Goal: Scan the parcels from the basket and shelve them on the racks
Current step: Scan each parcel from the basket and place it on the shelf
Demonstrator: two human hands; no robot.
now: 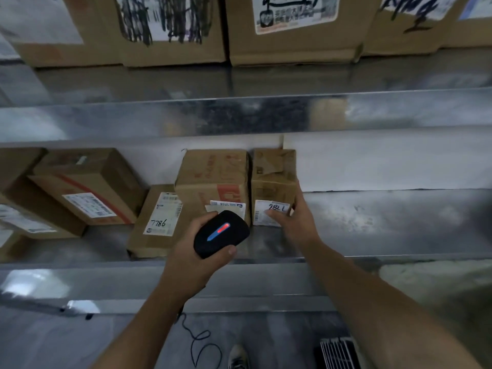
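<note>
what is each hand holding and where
Left hand grips the black scanner round its body. Right hand holds the small parcel by its lower right corner, thumb on the label.

Lower metal shelf [386,222]: cardboard parcels [213,177] clustered left and centre. Upper shelf [239,81]: row of labelled boxes [292,35].

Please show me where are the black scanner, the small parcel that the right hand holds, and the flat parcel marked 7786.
black scanner [221,235], head view, top face by the light strip
small parcel [273,179], head view, brown cardboard face
flat parcel [157,222], head view, its white label
</note>
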